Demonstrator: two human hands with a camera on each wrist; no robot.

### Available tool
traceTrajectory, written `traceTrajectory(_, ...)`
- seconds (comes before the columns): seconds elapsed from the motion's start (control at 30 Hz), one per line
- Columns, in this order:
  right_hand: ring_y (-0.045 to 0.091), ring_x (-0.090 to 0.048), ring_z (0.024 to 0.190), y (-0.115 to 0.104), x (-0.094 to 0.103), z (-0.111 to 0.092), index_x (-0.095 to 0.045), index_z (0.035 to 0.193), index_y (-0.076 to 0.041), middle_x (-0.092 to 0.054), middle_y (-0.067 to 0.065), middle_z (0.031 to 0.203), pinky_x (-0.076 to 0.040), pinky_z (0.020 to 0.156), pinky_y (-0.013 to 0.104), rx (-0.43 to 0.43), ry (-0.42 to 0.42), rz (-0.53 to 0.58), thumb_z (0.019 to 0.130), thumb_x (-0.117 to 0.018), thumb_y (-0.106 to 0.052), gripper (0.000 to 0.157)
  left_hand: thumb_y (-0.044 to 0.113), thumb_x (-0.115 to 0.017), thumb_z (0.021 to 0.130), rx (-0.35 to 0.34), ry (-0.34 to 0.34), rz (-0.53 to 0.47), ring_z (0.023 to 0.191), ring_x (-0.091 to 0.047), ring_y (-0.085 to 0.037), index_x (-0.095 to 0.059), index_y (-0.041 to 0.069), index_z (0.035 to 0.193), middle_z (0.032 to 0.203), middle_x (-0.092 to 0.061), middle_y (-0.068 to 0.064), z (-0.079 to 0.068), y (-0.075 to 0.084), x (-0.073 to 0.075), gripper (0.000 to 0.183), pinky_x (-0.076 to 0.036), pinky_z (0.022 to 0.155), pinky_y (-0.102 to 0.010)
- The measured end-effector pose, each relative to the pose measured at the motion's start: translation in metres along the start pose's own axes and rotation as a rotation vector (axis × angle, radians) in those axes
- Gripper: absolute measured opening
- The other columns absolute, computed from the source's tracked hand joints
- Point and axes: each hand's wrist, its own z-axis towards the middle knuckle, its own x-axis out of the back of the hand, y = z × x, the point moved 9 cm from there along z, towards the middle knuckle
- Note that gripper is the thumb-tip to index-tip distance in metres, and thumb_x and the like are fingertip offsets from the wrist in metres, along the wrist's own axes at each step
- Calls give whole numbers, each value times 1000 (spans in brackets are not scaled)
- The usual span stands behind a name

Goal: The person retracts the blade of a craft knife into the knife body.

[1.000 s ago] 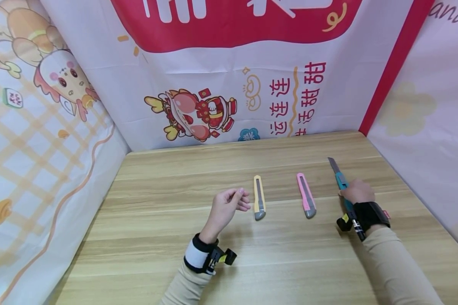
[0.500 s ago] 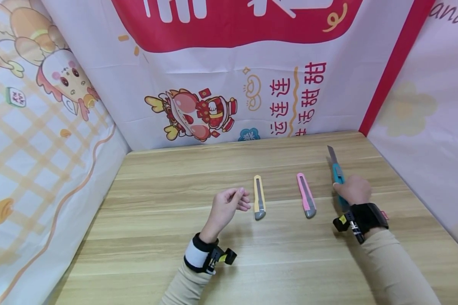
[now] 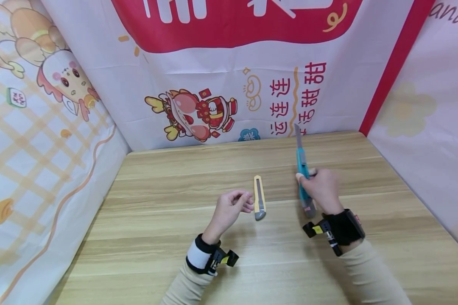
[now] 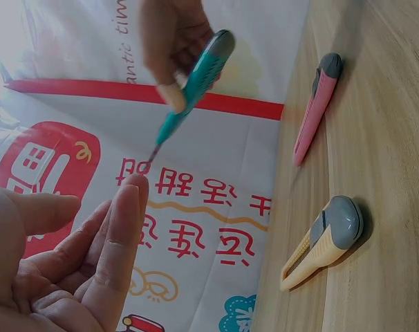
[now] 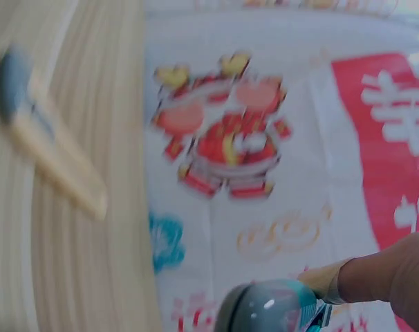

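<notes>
My right hand (image 3: 322, 188) grips a teal utility knife (image 3: 302, 163), raised above the table with its blade extended and pointing away from me. In the right wrist view the grey butt of this knife (image 5: 268, 308) and my thumb show, partly cut off by the frame. Under it lies a pink utility knife (image 4: 318, 109), mostly hidden in the head view. My left hand (image 3: 232, 207) holds nothing, its fingers loosely bent, just left of a yellow utility knife (image 3: 259, 199) lying on the table. That yellow knife's blade stays within its handle.
The wooden table (image 3: 156, 237) ends at a printed white and red cloth (image 3: 229, 67) at the back. Similar cloths hang along the left (image 3: 42, 169) and right (image 3: 423, 106) sides. Camera straps sit on both wrists.
My right hand has lifted the teal utility knife and carried it leftward, over the pink one. My left hand has barely shifted, staying beside the yellow knife.
</notes>
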Motion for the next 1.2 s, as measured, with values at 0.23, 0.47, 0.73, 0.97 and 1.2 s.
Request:
traceTrajectory(0.23, 20, -64, 61, -44, -25, -14, -69, 89, 5, -72, 21, 78, -47, 49, 19, 46, 33, 107, 84, -70, -24, 29, 14, -55, 98, 2, -77, 41, 86, -72, -30, -61, -9, 114, 103, -68, -31, 0, -2, -9, 29, -63, 72, -25)
traceTrajectory(0.47, 23, -65, 62, -76, -49, -25, -70, 82, 3, -72, 18, 73, -45, 49, 20, 109, 70, 182, 79, -74, -21, 25, 19, -60, 95, 33, -157, 85, 93, -72, -33, -56, -4, 127, 112, -67, -26, -1, -5, -18, 40, -63, 76, -30)
traceTrajectory(0.73, 20, -64, 62, -89, -70, -31, -68, 85, 1, -72, 16, 75, -46, 52, 20, 76, 65, 271, 80, -74, -22, 24, 19, -68, 90, -35, -89, 226, 85, -73, -26, -66, 0, 114, 99, -73, -21, -1, 0, -10, 31, -54, 66, -14)
traceTrajectory(0.97, 22, -66, 64, -92, -75, -31, -68, 87, -2, -72, 15, 77, -48, 55, 23, 47, 95, 291, 81, -75, -27, 27, 21, -70, 88, -8, -57, 243, 81, -73, -17, -68, 3, 112, 94, -75, -17, 0, -2, -1, 30, -55, 67, -16)
traceTrajectory(1.2, 24, -66, 68, -92, -79, -28, -66, 91, -1, -71, 16, 80, -50, 60, 24, 37, 92, 320, 82, -75, -28, 30, 20, -72, 87, -4, -51, 237, 84, -73, -20, -69, 1, 109, 93, -75, -19, 1, -1, 3, 29, -54, 68, -16)
